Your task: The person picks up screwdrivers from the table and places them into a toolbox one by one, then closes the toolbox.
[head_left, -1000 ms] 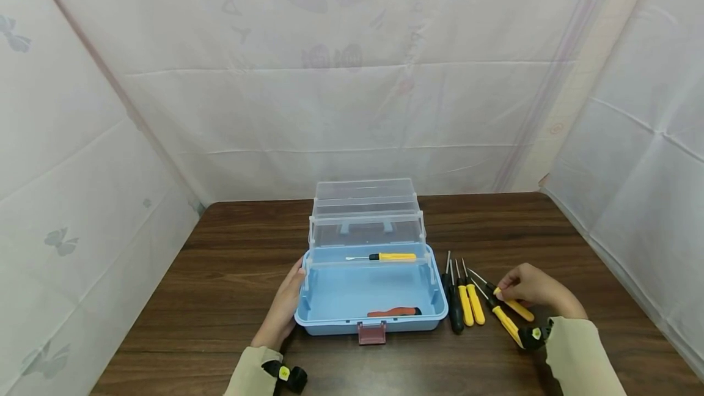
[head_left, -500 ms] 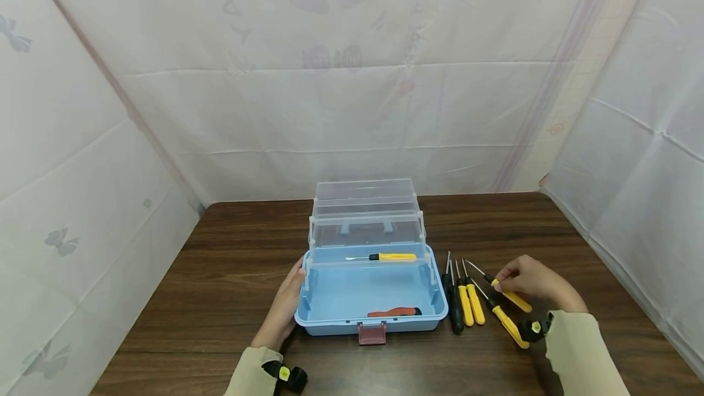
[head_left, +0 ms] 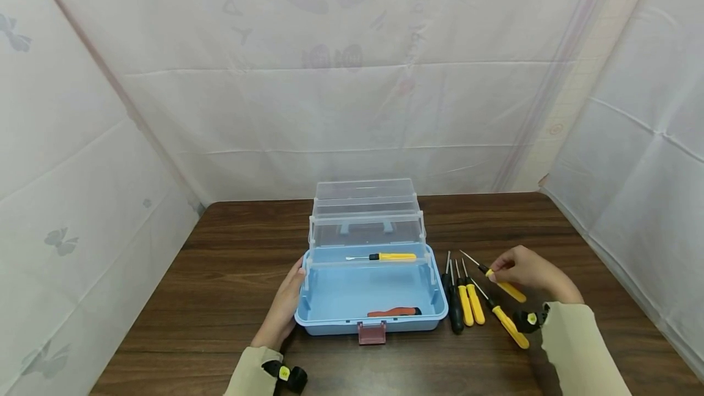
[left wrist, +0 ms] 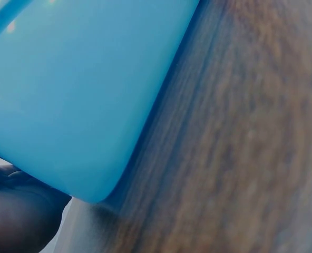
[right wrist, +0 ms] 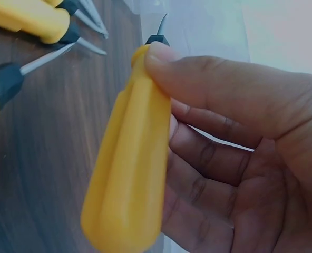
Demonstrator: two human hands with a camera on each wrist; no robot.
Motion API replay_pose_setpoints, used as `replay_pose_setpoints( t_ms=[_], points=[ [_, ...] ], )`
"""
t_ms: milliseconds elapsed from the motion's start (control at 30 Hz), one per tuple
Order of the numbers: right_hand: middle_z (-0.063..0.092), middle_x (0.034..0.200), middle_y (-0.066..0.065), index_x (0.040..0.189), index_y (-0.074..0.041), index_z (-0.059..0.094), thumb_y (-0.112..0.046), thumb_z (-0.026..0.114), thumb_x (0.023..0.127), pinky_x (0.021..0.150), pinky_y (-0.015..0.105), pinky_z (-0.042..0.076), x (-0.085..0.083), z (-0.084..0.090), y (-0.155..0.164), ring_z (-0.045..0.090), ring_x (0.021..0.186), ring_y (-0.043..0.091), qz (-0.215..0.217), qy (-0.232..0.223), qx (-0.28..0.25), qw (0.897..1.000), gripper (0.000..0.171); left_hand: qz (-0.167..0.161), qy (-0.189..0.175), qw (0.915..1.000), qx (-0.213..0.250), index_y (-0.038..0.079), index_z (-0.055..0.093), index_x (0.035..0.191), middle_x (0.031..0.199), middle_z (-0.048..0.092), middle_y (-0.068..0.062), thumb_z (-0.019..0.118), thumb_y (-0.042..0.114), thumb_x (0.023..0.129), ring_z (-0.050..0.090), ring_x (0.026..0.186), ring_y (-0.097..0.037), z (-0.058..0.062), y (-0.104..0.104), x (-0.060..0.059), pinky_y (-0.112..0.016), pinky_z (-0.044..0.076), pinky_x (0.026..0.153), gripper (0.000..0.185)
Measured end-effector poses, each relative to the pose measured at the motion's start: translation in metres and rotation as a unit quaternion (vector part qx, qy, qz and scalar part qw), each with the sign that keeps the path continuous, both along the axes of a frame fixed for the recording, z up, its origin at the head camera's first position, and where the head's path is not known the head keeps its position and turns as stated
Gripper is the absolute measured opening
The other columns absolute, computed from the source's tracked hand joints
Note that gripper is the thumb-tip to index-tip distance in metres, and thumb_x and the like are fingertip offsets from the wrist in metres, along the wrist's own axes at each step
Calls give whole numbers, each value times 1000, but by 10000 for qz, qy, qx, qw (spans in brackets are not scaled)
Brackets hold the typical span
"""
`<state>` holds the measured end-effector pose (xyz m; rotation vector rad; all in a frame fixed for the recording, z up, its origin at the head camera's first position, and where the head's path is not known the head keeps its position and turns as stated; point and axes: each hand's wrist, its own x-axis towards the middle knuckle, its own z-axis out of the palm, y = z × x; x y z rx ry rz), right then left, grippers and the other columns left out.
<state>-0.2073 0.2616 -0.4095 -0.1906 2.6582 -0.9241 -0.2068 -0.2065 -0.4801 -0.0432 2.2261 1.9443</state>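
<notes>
My right hand pinches a yellow-handled screwdriver near its black collar, thumb on one side. Its thin shaft points up and left. In the right wrist view, the fluted yellow handle hangs down past the fingers. At the left side of a light blue toolbox, my left hand lies along the outer wall, fingertips at the rim. Inside the box are a red-handled tool at the front and, toward the back, another yellow screwdriver.
Several screwdrivers lie right of the box: black-handled ones, upright yellow ones and a slanted yellow one. The toolbox's clear tiered lid stands raised behind, its reddish latch hanging in front. White sheeting surrounds the wooden table.
My right hand has moved up and slightly left with the yellow screwdriver, drawing it away from the slanted one beside it. My left hand and the toolbox have stayed put.
</notes>
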Motion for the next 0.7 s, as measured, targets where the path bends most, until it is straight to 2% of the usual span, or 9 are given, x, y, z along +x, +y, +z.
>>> replay_pose_setpoints(
  t_ms=[400,600,700],
  points=[
    [65,81,5,97,2,71,-15,67,89,55,29,48,-7,12,-12,53,66,16,67,6,-341,9994,19,32,-75,10000,42,17,12,155,162,11,-13,24,47,104,11,148,-38,-2,-1,-2,-58,15,115,60],
    [64,84,7,99,3,70,-16,68,89,59,30,49,-10,19,-17,53,69,17,83,-30,-469,9989,21,28,-72,10000,42,17,13,155,162,12,-13,24,48,104,11,148,-38,-3,-1,-2,-59,15,115,61],
    [64,81,7,100,3,69,-16,67,90,57,29,48,-13,22,-20,52,65,16,135,-26,-472,9988,22,14,-18,10000,22,16,12,155,161,11,-15,24,47,104,11,147,-40,-2,0,-1,-59,15,115,61]
  ],
)
